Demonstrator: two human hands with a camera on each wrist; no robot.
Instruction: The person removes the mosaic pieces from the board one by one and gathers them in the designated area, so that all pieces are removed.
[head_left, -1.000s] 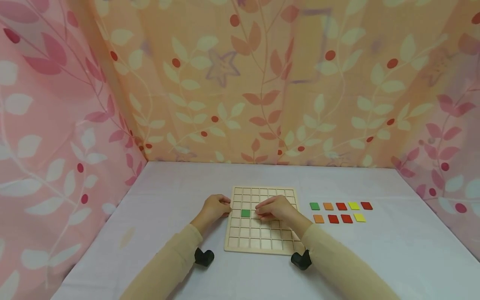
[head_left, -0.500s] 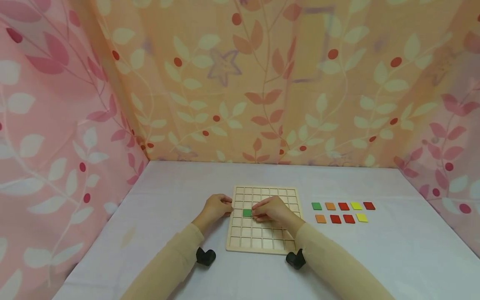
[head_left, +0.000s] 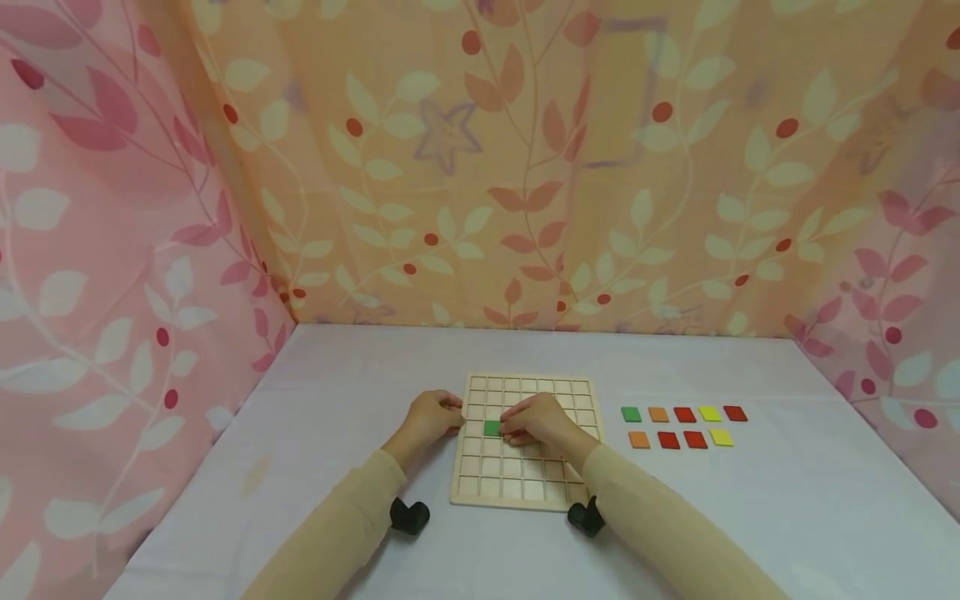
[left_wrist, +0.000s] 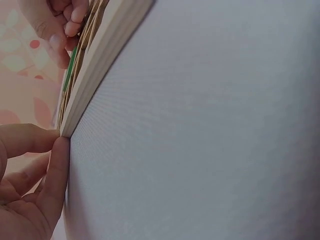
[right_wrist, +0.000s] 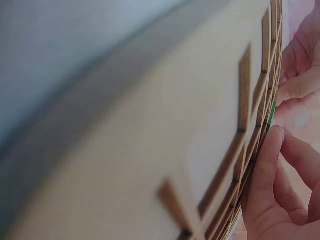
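A wooden grid board (head_left: 517,503) lies on the white table. My left hand (head_left: 429,419) pinches the board's left edge between thumb and finger, seen closely in the left wrist view. A green square tile (head_left: 492,428) sits on a cell in the board's left part. My right hand (head_left: 542,423) is over the board, its bunched fingertips at the right edge of that tile. Whether they pinch the tile or only touch it is hidden. In the right wrist view the green tile (right_wrist: 272,114) shows as a thin strip just beyond my thumb and finger tips.
Two rows of loose square tiles lie right of the board, among them a green tile (head_left: 632,414), an orange tile (head_left: 639,440), a red tile (head_left: 668,440) and a yellow tile (head_left: 722,437). Patterned cloth (head_left: 450,208) stands behind the table (head_left: 337,367) and at both sides.
My right hand has moved a little left, from a gap beside the green tile up to its right edge. My left hand has stayed at the board's edge.
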